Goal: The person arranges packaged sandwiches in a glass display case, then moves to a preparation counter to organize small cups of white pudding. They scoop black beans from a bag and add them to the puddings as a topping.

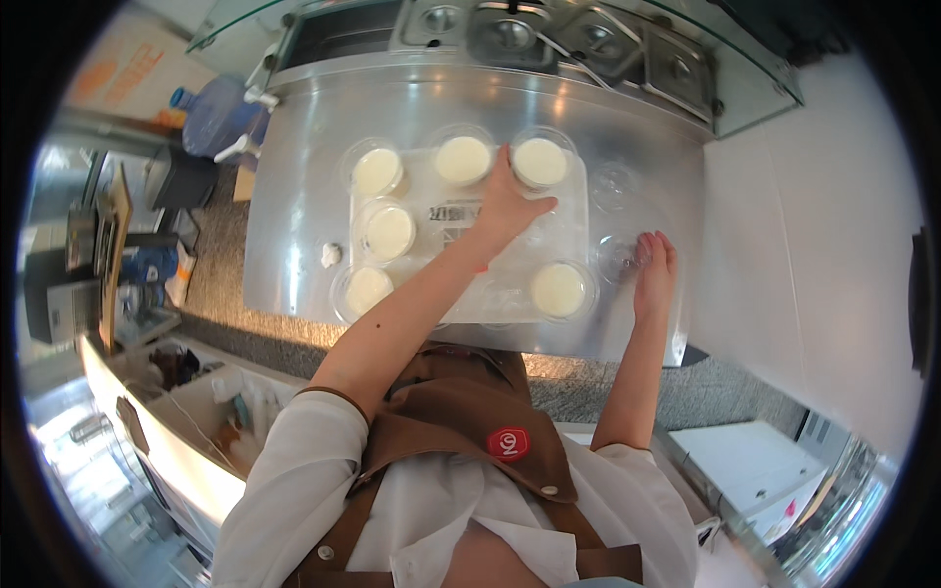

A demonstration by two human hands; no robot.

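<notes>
Several clear plastic cups of a pale cream-coloured filling stand around the edge of a translucent white plastic tray or lid (470,294) with printed marks. My left hand (514,195) reaches over it, thumb and fingers spread at the near side of the cup (540,162) at the top right; whether it touches the cup I cannot tell. Another filled cup (463,160) is just left of my fingertips. My right hand (656,272) is at the right, its fingers at a clear plastic lid or cup (619,257); its grip is unclear. A similar clear piece (616,185) lies farther back.
Steel pans with lids (512,33) line the back of the steel counter (294,220), beneath a glass guard (757,73). A crumpled white scrap (331,255) lies left of the tray. A blue water bottle (220,117) is at the back left, and a white wall (794,242) bounds the right.
</notes>
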